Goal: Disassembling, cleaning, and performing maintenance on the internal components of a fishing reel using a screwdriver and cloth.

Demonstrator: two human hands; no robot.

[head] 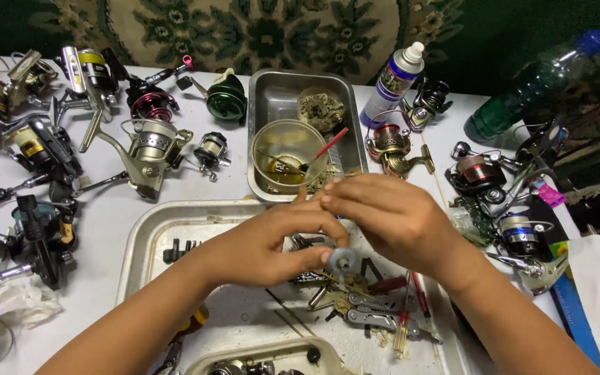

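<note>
Both hands (342, 229) hold a gear (342, 260) over a parts-strewn tray (147, 229).

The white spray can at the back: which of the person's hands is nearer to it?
Right. The right hand lies just below the white spray can, slightly nearer the person; the left hand, pinching a small grey gear, sits farther left and lower.

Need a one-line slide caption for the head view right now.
Left hand and right hand hold a small grey gear over a metal tray among fishing reels.
</note>
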